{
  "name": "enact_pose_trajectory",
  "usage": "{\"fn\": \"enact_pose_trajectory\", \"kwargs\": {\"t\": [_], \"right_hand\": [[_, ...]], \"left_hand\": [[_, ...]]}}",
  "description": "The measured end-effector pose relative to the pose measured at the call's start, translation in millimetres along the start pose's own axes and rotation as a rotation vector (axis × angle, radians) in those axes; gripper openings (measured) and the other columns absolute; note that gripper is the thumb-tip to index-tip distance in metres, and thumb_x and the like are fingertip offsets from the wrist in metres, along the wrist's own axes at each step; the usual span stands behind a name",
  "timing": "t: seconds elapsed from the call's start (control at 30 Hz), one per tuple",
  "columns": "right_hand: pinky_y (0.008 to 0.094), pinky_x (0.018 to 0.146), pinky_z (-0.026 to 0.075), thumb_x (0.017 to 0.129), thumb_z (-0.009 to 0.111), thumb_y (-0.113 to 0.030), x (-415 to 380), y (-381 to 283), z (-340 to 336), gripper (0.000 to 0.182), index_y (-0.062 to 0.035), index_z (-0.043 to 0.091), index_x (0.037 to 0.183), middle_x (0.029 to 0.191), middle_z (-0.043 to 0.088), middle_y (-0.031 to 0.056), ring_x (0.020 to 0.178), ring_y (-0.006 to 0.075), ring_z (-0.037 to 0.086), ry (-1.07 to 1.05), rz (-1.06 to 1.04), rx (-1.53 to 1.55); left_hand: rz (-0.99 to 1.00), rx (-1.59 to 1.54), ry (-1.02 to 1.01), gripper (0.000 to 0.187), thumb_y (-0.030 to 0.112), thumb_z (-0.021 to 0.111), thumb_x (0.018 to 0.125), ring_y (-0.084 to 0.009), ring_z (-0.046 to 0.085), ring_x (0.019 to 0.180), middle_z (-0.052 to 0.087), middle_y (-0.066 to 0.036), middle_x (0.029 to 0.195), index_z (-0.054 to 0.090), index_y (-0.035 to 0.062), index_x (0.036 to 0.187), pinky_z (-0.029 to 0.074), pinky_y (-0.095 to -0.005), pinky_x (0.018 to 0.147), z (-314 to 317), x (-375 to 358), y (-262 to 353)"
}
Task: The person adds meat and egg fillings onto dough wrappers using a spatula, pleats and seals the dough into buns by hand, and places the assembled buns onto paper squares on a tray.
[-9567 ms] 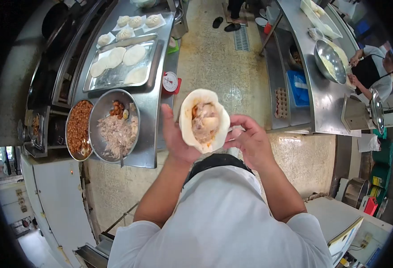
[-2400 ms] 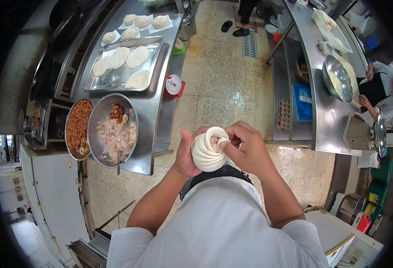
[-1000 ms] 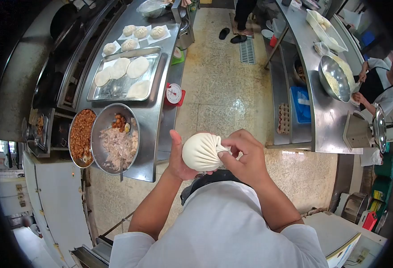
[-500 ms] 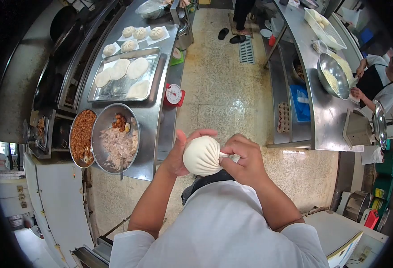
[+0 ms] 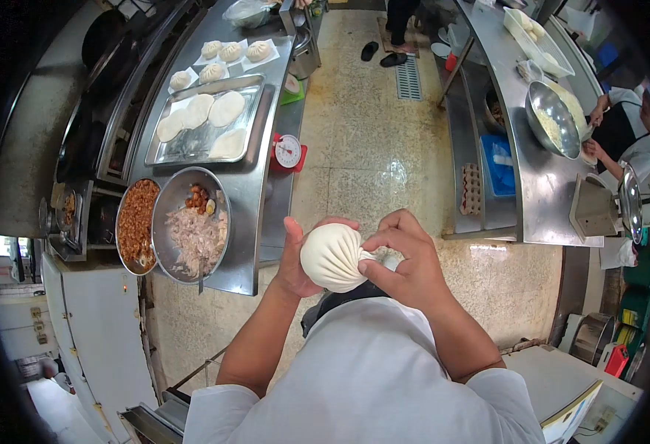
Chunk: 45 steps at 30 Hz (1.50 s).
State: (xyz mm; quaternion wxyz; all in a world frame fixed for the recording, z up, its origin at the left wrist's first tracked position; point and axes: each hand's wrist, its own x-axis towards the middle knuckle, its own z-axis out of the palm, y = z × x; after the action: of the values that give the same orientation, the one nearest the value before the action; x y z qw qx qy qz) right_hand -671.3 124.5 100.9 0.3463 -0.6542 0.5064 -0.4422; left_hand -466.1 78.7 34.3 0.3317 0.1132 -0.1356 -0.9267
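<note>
A large pleated bun (image 5: 331,259) of white dough rests in my left hand (image 5: 292,265), which cups it from the left and below with the thumb standing out. My right hand (image 5: 408,263) pinches the gathered tip of the pleats between thumb and fingertips, on the bun's right side. The folds fan out from that tip over the smooth dough. The bun is held in front of my body, above the floor. Part of my left fingers is hidden behind it.
On the left counter are a metal tray (image 5: 254,122) of flat dough rounds (image 5: 227,109), several pleated buns (image 5: 258,50) on paper, brown filling (image 5: 137,222) and a bowl (image 5: 164,194) of pale meat. A red scale (image 5: 288,152) sits below. At the right counter a co-worker (image 5: 621,137) handles dough.
My right fingers have opened a little and shifted at the gathered tip. The drawn-out dough neck looks shorter, and the bun has turned slightly in my left hand.
</note>
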Motion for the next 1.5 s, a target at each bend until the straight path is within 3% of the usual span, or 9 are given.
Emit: {"fn": "enact_pose_trajectory", "kwargs": {"t": [0.23,0.3,0.5,0.63,0.73,0.8,0.87,1.0,1.5], "right_hand": [[0.0369,0.073,0.049,0.073,0.075,-0.008,3.2,2.4,5.3,0.018,-0.0038,0.068,0.089,0.082,0.057,0.0097,0.081,0.0272,0.060,-0.082,0.141,0.071],[0.0382,0.072,0.049,0.073,0.074,-0.008,5.1,6.0,2.8,0.015,-0.0031,0.067,0.086,0.076,0.058,0.0095,0.077,0.0281,0.061,-0.171,0.191,-0.010],[0.0412,0.067,0.050,0.076,0.072,-0.009,11.2,6.1,2.9,0.009,-0.0044,0.065,0.077,0.071,0.062,0.0094,0.070,0.0310,0.061,-0.269,-0.264,-0.340],[0.0418,0.067,0.050,0.078,0.071,-0.007,15.7,2.3,10.0,0.007,-0.0053,0.064,0.080,0.074,0.062,0.0097,0.071,0.0307,0.061,-0.200,-0.305,-0.275],[0.0421,0.068,0.050,0.080,0.068,-0.005,20.9,3.9,19.4,0.006,-0.0044,0.063,0.083,0.075,0.062,0.0111,0.072,0.0323,0.061,-0.163,-0.236,-0.159],[0.0422,0.068,0.050,0.081,0.067,-0.004,23.6,1.1,26.9,0.006,-0.0037,0.062,0.084,0.076,0.062,0.0119,0.073,0.0335,0.061,-0.089,-0.198,-0.095],[0.0420,0.071,0.050,0.081,0.065,-0.002,24.2,-8.7,30.2,0.008,-0.0022,0.062,0.088,0.079,0.062,0.0146,0.077,0.0353,0.062,-0.007,0.091,-0.055],[0.0425,0.073,0.049,0.081,0.065,-0.002,24.7,-24.5,23.8,0.014,-0.0007,0.062,0.094,0.085,0.062,0.0165,0.082,0.0355,0.061,-0.036,-0.023,-0.052],[0.0425,0.069,0.049,0.076,0.068,0.000,46.2,-27.9,55.6,0.019,-0.0004,0.058,0.092,0.084,0.055,0.0143,0.077,0.0337,0.056,0.098,-0.403,-0.239]], "left_hand": [[-0.030,0.301,0.097,0.105,0.089,0.034,0.078,-0.0307,0.063,0.112,0.059,-0.019,0.122,0.045,0.0016,0.134,0.052,-0.0463,0.097,-3.0,-0.3,4.0],[0.046,0.514,0.256,0.104,0.090,0.034,0.076,-0.0309,0.066,0.104,0.059,-0.017,0.123,0.046,0.0038,0.134,0.057,-0.0473,0.086,7.2,-2.1,6.0],[-0.268,0.419,0.242,0.106,0.095,0.029,0.072,-0.0294,0.069,0.080,0.063,-0.012,0.112,0.048,0.0105,0.133,0.055,-0.0490,0.051,-11.8,-19.8,19.0],[-0.265,0.273,0.234,0.106,0.096,0.028,0.071,-0.0281,0.068,0.078,0.065,-0.010,0.108,0.048,0.0119,0.134,0.052,-0.0453,0.050,-6.2,-22.3,11.7],[-0.135,0.339,0.253,0.106,0.095,0.029,0.072,-0.0272,0.067,0.084,0.064,-0.010,0.112,0.048,0.0107,0.134,0.052,-0.0426,0.055,2.1,-22.8,8.0],[0.047,0.357,0.237,0.106,0.094,0.030,0.074,-0.0271,0.065,0.102,0.061,-0.010,0.120,0.046,0.0088,0.136,0.055,-0.0436,0.075,1.3,-21.8,4.7],[0.147,0.331,0.312,0.103,0.091,0.030,0.077,-0.0273,0.063,0.107,0.058,-0.011,0.124,0.043,0.0101,0.138,0.054,-0.0458,0.084,4.8,-16.7,-3.5],[0.244,0.228,0.352,0.106,0.091,0.031,0.078,-0.0259,0.057,0.122,0.056,-0.012,0.132,0.042,0.0070,0.142,0.045,-0.0425,0.104,7.1,-15.6,0.8],[0.096,-0.215,0.047,0.103,0.090,0.030,0.080,-0.0280,0.060,0.119,0.057,-0.013,0.132,0.047,0.0067,0.138,0.049,-0.0459,0.101,7.2,-16.4,16.9]]}}
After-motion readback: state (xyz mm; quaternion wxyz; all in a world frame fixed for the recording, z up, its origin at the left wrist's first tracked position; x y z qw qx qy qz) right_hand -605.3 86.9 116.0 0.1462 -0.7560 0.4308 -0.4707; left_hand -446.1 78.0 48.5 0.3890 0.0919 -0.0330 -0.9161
